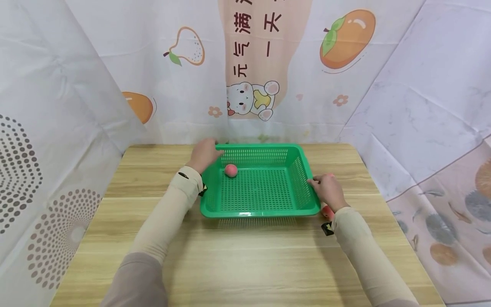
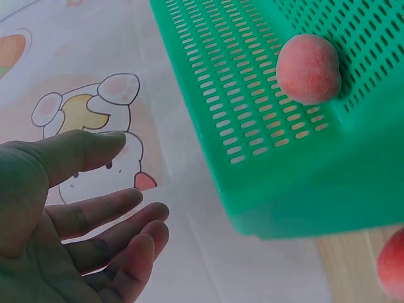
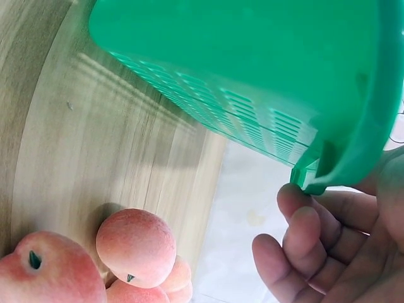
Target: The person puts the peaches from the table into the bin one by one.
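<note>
A green plastic basket (image 1: 253, 213) with slotted walls is at the far middle of the wooden table. One pink peach (image 1: 231, 170) lies inside it, near its far left corner. My right hand (image 1: 329, 191) grips the basket's right rim; in the right wrist view its fingers curl under the rim. Beside the far left corner is my left hand (image 1: 205, 155). Its fingers (image 2: 107, 211) are spread apart from the basket in the left wrist view, holding nothing. Whether the basket's bottom sits fully on the table, I cannot tell.
Several peaches (image 3: 136, 246) lie on the table to the basket's right, partly hidden by my right hand in the head view. Another peach (image 2: 392, 265) shows outside the basket in the left wrist view. A printed curtain (image 1: 153, 76) hangs behind the table (image 1: 245, 264).
</note>
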Motion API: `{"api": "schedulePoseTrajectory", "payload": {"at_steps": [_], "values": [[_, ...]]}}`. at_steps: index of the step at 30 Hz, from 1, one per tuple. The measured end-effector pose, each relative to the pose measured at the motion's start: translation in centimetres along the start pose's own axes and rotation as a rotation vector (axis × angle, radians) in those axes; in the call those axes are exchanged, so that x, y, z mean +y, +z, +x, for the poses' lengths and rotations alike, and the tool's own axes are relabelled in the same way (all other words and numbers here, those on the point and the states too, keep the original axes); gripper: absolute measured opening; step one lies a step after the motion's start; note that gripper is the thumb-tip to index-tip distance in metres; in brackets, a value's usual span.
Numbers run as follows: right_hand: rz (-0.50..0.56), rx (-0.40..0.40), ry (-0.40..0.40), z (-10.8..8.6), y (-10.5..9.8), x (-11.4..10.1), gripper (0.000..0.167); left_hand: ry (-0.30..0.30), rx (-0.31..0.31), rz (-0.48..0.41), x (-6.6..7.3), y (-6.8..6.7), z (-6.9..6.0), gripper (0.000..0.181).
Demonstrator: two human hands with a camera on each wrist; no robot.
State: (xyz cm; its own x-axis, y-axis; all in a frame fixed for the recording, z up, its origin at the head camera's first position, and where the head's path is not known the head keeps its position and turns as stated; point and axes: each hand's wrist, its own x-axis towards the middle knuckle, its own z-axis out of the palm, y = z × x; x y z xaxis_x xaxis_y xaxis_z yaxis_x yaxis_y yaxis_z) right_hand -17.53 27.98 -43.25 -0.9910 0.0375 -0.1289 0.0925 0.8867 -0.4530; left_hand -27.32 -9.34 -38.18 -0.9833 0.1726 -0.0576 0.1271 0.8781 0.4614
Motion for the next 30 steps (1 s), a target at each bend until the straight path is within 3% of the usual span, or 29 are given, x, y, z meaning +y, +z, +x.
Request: {"api": "schedulePoseTrajectory", "payload": {"at_steps": [7,14,22,30], "values": [[0.005,0.001,0.006,-0.1,0.1,-0.1,0.043,-0.016,-0.001,0.049,-0.6,-1.0,-0.5,0.047],[0.011,0.001,0.01,-0.1,0.1,-0.1,0.043,0.013,0.015,0.052,-1.4,-1.6,-0.6,0.047],[0.009,0.001,0.025,-0.2,0.0,-0.2,0.043,-0.015,0.023,0.04,-2.4,-2.2,-0.7,0.047],[0.0,0.029,-0.011,-0.3,0.1,-0.1,0.042,-0.053,0.019,0.039,-3.8,-2.8,-1.0,0.052]]}}
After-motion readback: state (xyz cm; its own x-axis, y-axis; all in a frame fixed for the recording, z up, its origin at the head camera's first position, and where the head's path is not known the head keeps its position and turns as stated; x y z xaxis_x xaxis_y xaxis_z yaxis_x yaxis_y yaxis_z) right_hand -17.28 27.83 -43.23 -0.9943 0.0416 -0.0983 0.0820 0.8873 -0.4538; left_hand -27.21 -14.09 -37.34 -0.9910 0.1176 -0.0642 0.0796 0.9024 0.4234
